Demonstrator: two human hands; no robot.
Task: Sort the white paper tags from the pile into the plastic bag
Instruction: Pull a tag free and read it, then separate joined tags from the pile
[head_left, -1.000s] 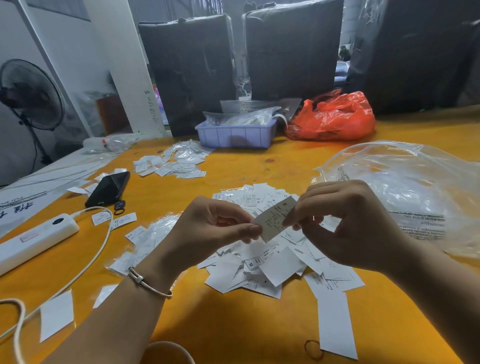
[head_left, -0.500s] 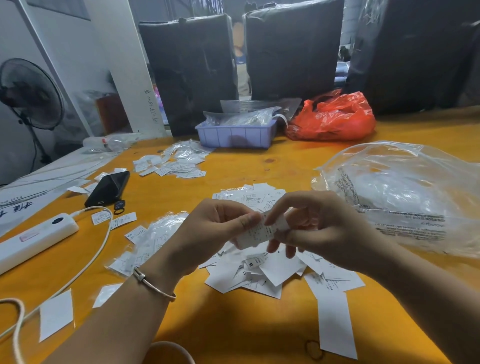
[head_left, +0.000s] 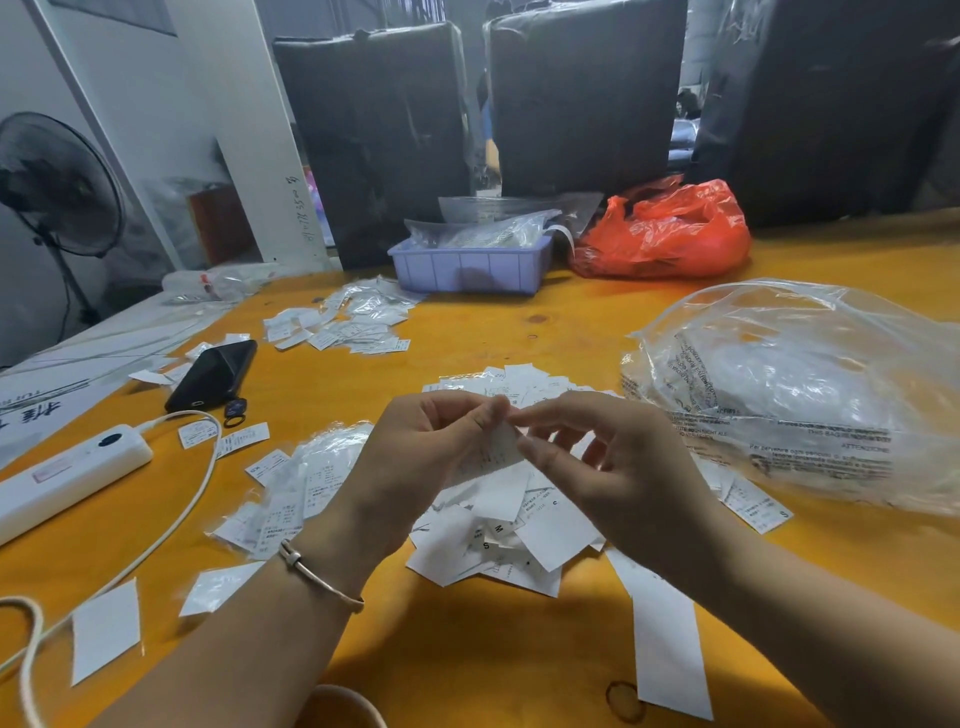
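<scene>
A pile of white paper tags (head_left: 519, 530) lies in the middle of the yellow table (head_left: 467, 649). Just above it, my left hand (head_left: 415, 467) and my right hand (head_left: 608, 467) both pinch one white tag (head_left: 496, 452) between thumb and fingers. The tag hangs between the two hands, partly hidden by them. A large clear plastic bag (head_left: 810, 395) with printed warning text lies to the right of the pile. A smaller clear bag with tags (head_left: 306, 483) lies left of my left hand.
A black phone (head_left: 213, 374) and a white power strip (head_left: 67, 478) with its cable lie on the left. More tags (head_left: 343, 325) are scattered at the back. A purple tray (head_left: 470, 265) and red bag (head_left: 670, 234) stand behind. Long paper strip (head_left: 665, 644) lies near right.
The tag was held up flat between both hands a second ago. Both hands have since come closer together and lower over the pile, working the tag between their fingertips.
</scene>
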